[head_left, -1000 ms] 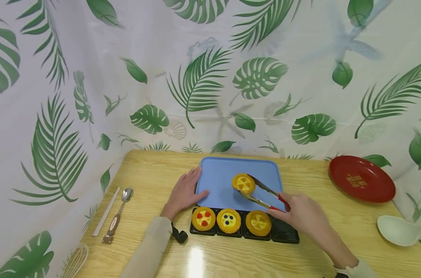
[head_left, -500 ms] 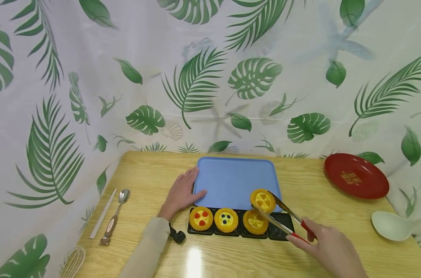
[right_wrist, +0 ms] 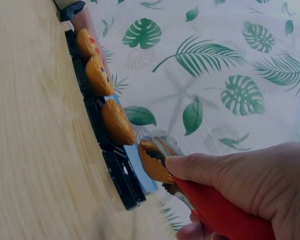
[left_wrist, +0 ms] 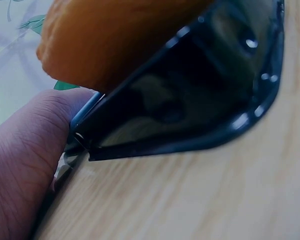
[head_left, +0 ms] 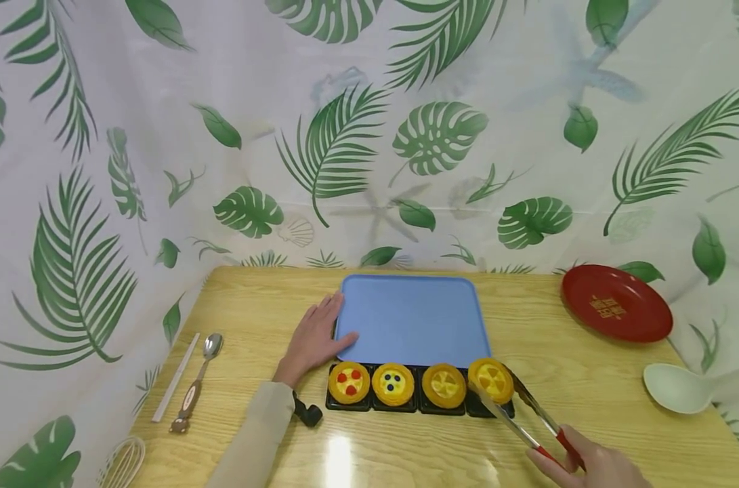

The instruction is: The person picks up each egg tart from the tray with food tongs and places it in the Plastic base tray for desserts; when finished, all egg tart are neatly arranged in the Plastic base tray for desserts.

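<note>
My right hand (head_left: 607,468) grips red-handled tongs (head_left: 518,430), whose tips pinch an egg tart with yellow fruit wedges (head_left: 491,381). That tart hangs just above the rightmost compartment of the black plastic tray (right_wrist: 124,182), apart from it in the right wrist view. Three tarts sit in the other compartments: one with red berries (head_left: 349,381), one with blueberries (head_left: 393,384), another with yellow wedges (head_left: 444,385). My left hand (head_left: 311,339) rests at the left edge of the blue tray (head_left: 412,318), its thumb lying on the rim.
A red oval plate (head_left: 616,305) lies at the back right, and a pale serving spoon (head_left: 677,388) in front of it. On the left are a white stick (head_left: 176,379), a metal spoon (head_left: 198,379) and a whisk (head_left: 124,462). A leaf-patterned curtain (head_left: 369,135) encloses the table.
The tongs have carried the yellow-wedge tart from over the blue tray, right and toward me, to above the rightmost black compartment. My left hand has stayed at the blue tray's edge.
</note>
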`<state>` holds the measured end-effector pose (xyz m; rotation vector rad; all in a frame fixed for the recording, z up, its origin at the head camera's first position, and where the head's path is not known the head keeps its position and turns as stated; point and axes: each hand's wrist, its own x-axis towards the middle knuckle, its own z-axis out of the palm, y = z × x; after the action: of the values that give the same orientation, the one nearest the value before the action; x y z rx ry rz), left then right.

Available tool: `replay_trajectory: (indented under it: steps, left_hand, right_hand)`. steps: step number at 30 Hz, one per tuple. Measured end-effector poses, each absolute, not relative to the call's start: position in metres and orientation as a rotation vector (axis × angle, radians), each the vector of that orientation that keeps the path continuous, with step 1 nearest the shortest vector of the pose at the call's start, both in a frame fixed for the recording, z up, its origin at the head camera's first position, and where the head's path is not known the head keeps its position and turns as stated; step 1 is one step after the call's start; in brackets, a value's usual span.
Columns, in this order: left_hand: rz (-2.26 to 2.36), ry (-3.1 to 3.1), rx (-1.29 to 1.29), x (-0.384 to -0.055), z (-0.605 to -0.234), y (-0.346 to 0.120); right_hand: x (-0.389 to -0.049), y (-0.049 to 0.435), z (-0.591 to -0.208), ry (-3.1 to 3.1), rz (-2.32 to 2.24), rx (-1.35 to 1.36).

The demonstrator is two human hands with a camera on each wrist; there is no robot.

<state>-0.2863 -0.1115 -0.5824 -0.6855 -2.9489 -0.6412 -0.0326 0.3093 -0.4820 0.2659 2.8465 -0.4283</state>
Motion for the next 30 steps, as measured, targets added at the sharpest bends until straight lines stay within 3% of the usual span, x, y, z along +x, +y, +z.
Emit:
replay_trajectory:
  steps: [30]
  left_hand:
    - [-0.657, -2.94, -0.679, -0.284, -0.588, -0.114]
  right_hand:
    - [-0.027, 0.31, -0.515, 2.801, -0.459, 0.363]
